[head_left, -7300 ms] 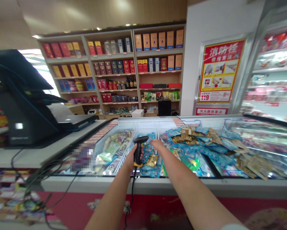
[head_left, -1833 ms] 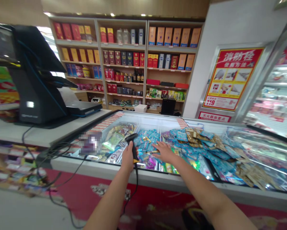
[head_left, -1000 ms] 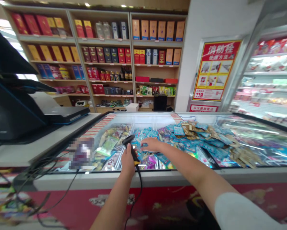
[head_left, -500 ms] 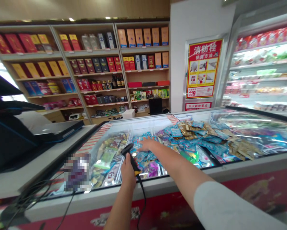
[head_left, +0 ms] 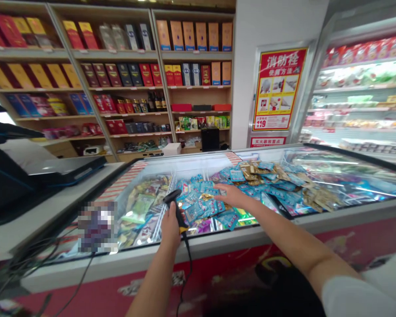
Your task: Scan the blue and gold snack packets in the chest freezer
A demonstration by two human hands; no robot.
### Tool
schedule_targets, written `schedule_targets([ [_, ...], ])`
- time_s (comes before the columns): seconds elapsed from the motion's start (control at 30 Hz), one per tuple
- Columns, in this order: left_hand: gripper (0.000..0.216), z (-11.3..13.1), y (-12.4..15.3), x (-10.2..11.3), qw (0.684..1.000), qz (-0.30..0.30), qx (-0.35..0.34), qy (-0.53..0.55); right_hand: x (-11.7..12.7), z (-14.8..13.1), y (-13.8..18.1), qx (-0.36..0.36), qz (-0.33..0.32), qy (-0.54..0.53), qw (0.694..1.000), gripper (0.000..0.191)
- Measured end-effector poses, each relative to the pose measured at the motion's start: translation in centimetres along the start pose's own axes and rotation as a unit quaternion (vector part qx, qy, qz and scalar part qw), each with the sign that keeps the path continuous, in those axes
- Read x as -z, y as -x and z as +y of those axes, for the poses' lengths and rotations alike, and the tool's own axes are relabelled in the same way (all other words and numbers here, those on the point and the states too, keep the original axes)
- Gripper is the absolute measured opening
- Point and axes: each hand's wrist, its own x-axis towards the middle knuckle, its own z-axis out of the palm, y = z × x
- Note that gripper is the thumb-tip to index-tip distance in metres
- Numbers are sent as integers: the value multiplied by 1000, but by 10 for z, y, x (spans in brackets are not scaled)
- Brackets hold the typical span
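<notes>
My left hand [head_left: 170,225] is wrapped around a black handheld barcode scanner [head_left: 173,196] with a cord hanging from its base. The scanner is held upright over the front part of a chest freezer [head_left: 198,241]. Blue snack packets [head_left: 201,209] lie spread just to its right. Above those packets my right hand [head_left: 233,195] reaches in from the right, fingers stretched out and apart, with nothing visible in it. Whether its fingertips touch a packet, I cannot tell. To the right of that hand a heap of blue and gold packets [head_left: 267,178] lies on the freezer.
On the left is a counter [head_left: 26,211] with dark equipment, and loose cables [head_left: 42,251] trail at its front. A blurred-out object [head_left: 97,226] rests on the freezer's left end. Shelves of boxes [head_left: 125,75] stand behind, with a lit refrigerated display [head_left: 359,101] at right.
My right hand has drawn back to the right, uncovering more spread blue packets beside the scanner. My left hand keeps hold of the scanner. The view has shifted slightly.
</notes>
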Motion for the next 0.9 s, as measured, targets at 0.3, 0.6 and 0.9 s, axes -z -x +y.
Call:
schedule_targets([
  [0.3, 55, -1, 0, -2, 1000, 5, -6, -1, -13, 34, 78, 1, -117, 26, 993, 86],
  [0.6, 61, 5, 5, -5, 1000, 0, -7, 1, -39, 24, 6, -34, -46, 25, 998, 80],
  [0.9, 54, 5, 1, -4, 996, 31, -26, 84, -48, -42, -3, 107, 65, 34, 992, 35],
])
